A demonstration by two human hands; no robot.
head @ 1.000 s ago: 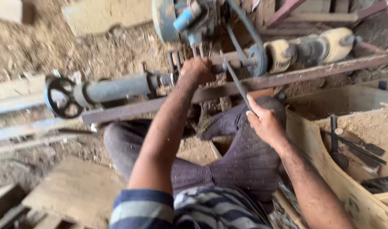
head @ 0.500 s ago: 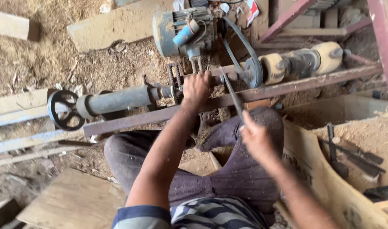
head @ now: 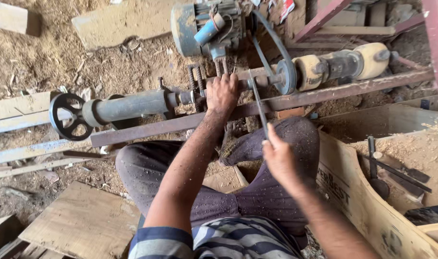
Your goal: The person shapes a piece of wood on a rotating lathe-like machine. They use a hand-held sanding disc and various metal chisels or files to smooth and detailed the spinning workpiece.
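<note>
I sit at a low wood lathe (head: 132, 106) on a sawdust floor. My left hand (head: 222, 93) is stretched forward and rests closed over the workpiece between the tailstock and the belt pulley (head: 286, 76); the piece under it is hidden. My right hand (head: 279, 158) is nearer to me, over my knee, gripping the lower end of a long thin metal tool (head: 259, 108). The tool's tip reaches up to the spindle beside my left hand. A blue-grey electric motor (head: 204, 26) stands behind the lathe, with a belt running to the pulley.
A black handwheel (head: 67, 116) caps the lathe's left end. A rusty iron rail (head: 324, 93) runs along the front. A wooden box (head: 372, 192) at my right holds several chisels (head: 386, 168) in shavings. Planks (head: 80, 223) lie at the lower left.
The view has shifted so the lathe sits lower in frame. My right hand has drawn back toward me along the tool. My left hand stays on the workpiece.
</note>
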